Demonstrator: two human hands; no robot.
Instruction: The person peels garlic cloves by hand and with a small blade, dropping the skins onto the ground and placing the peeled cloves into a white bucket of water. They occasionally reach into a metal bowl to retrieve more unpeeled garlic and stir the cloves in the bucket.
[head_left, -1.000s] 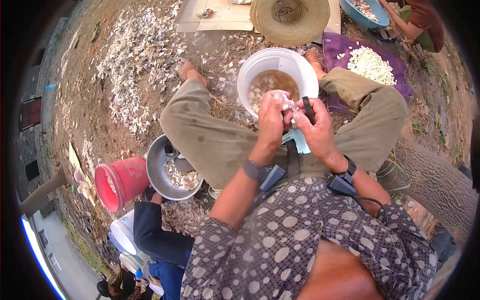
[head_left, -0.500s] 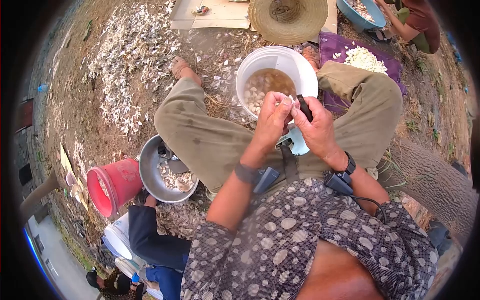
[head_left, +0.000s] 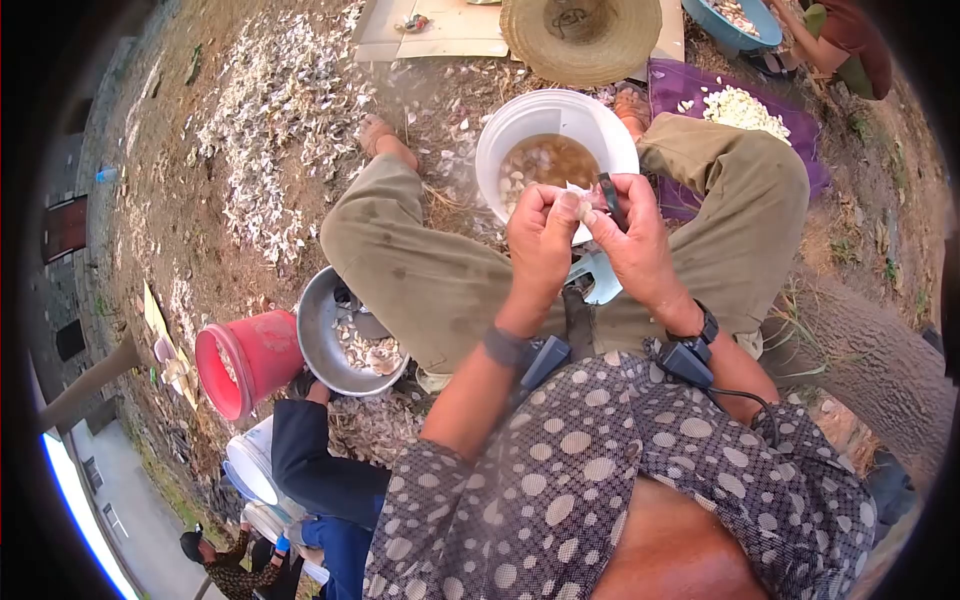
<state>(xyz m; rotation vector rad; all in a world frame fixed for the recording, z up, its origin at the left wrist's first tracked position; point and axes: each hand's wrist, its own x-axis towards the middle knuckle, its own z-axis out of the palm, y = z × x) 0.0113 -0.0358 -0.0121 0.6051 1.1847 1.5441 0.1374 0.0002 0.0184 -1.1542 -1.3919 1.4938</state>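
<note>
My left hand (head_left: 541,240) is closed, with thumb and fingertips pinching a garlic clove (head_left: 584,198) that has papery skin sticking up. Against it presses the thumb of my right hand (head_left: 640,245), which is closed around a small knife (head_left: 611,198). Its black handle shows; the blade is hidden by the fingers. Both hands meet above the near rim of a white bucket (head_left: 491,150) between my legs. Brownish water (head_left: 560,158) and pale cloves (head_left: 512,185) lie in the bucket.
A metal basin (head_left: 312,335) with garlic and a red bucket (head_left: 262,365) stand left. Peeled cloves (head_left: 745,110) lie on purple cloth (head_left: 680,90). A straw hat (head_left: 580,40) rests ahead. Skins (head_left: 270,130) cover the ground. Other people sit nearby; a trunk (head_left: 870,350) is right.
The view has shifted slightly, so the surroundings sit a little further right. Skin now stands up from the clove, and the knife handle has tilted in my right hand. Both hands stay together over the bucket.
</note>
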